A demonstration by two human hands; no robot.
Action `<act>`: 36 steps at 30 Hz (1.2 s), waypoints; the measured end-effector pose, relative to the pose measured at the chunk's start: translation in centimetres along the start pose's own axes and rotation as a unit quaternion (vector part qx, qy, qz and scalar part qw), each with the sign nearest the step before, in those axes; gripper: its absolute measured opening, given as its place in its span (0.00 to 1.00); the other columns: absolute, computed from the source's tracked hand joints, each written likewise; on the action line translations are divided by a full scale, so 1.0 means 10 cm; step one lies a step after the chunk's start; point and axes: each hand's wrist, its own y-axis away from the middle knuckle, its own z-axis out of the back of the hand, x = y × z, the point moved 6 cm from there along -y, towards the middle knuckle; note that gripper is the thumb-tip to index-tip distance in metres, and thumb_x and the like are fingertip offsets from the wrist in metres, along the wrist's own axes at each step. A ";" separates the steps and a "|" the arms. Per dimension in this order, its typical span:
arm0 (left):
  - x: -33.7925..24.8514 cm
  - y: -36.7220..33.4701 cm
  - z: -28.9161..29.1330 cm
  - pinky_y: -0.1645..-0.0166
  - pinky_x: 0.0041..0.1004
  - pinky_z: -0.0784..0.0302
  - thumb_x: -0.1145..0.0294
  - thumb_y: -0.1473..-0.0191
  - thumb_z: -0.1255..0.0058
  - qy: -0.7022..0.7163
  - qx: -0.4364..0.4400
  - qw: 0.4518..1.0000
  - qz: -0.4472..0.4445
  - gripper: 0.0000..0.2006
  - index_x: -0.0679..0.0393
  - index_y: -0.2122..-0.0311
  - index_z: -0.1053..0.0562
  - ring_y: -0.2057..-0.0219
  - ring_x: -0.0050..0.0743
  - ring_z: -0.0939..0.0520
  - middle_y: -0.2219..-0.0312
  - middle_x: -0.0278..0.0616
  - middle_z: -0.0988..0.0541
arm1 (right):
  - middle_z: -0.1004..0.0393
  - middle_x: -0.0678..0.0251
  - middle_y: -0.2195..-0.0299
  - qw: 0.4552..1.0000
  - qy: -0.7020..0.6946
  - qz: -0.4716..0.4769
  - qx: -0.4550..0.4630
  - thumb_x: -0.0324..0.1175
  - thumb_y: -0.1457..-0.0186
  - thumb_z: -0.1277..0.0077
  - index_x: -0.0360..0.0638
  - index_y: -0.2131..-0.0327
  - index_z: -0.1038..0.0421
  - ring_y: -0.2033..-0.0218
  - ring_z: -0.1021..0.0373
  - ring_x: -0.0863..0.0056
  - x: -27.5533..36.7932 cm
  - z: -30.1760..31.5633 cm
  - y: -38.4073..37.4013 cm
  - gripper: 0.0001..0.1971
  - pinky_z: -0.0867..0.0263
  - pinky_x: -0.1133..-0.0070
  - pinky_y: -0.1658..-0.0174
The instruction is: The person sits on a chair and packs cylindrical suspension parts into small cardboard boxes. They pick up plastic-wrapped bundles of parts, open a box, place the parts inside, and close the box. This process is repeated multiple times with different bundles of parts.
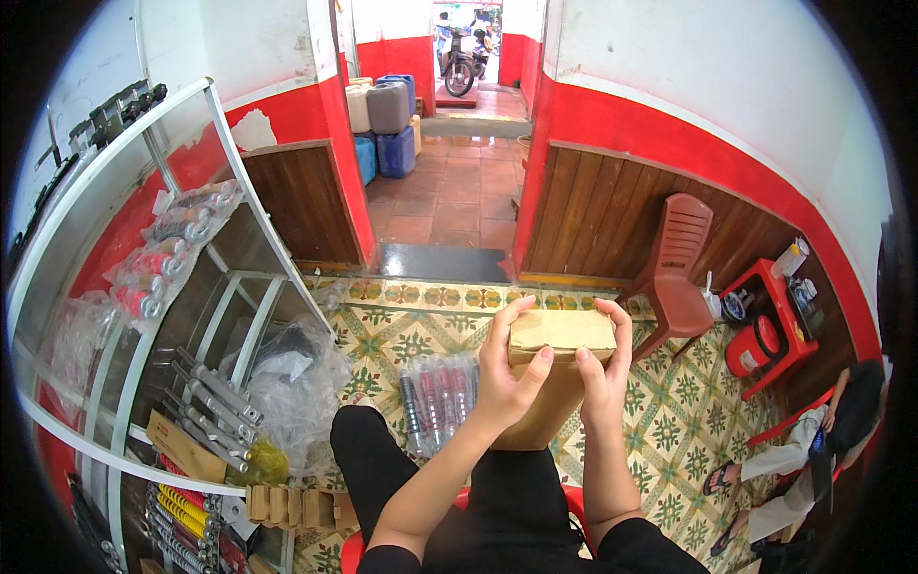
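A tall cardboard box sits squarely between two sets of fingers, and both hands have it! The left hand clasps its left side, fingers curled around toward the far corner, thumb pressed on the near top edge; the right hand mirrors that on the right side, its thumb just across from the other, a strip of bare cardboard between the two. The box's top face lies framed by fingertips, while its body runs down below the thumbs toward the black-clad legs; whether its lower end rests on anything, I can't tell. Just left of the left fingers, down on the patterned floor, lie shock absorbers in clear plastic, red and dark coils showing. Farther left of those fingers, a heap of clear plastic, then a white-framed rack holding more bagged parts. Out past the right fingertips stands a brown plastic chair, and beyond it a red bucket near a red table. Well to the right of that hand, a seated person in pale trousers. Far ahead of all the fingertips, stacked jerrycans and, through the doorway, a motorcycle!
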 end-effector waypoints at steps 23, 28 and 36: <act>-0.05 0.10 -0.18 0.42 0.34 0.40 0.66 0.55 0.46 0.044 0.060 0.995 -0.062 0.44 0.63 0.38 0.57 0.48 0.37 0.34 0.50 0.50 0.37 | 0.32 0.65 0.57 0.997 0.035 0.034 0.064 0.30 0.55 0.42 0.40 0.48 0.38 0.53 0.36 0.75 0.37 0.20 -0.66 0.29 0.44 0.74 0.46; -0.03 0.15 -0.25 0.42 0.35 0.42 0.65 0.51 0.50 0.112 0.044 0.993 0.005 0.42 0.62 0.37 0.61 0.48 0.38 0.35 0.49 0.52 0.38 | 0.30 0.73 0.70 0.977 -0.008 -0.085 0.196 0.30 0.51 0.42 0.39 0.53 0.34 0.65 0.33 0.84 0.21 0.15 -1.00 0.21 0.37 0.82 0.56; -0.01 0.16 -0.26 0.42 0.35 0.42 0.66 0.49 0.52 0.100 0.052 0.994 0.008 0.40 0.61 0.37 0.60 0.46 0.38 0.35 0.47 0.51 0.39 | 0.31 0.75 0.72 0.972 0.023 -0.101 0.212 0.25 0.57 0.37 0.41 0.52 0.34 0.70 0.35 0.89 0.31 0.10 -0.96 0.27 0.40 0.90 0.66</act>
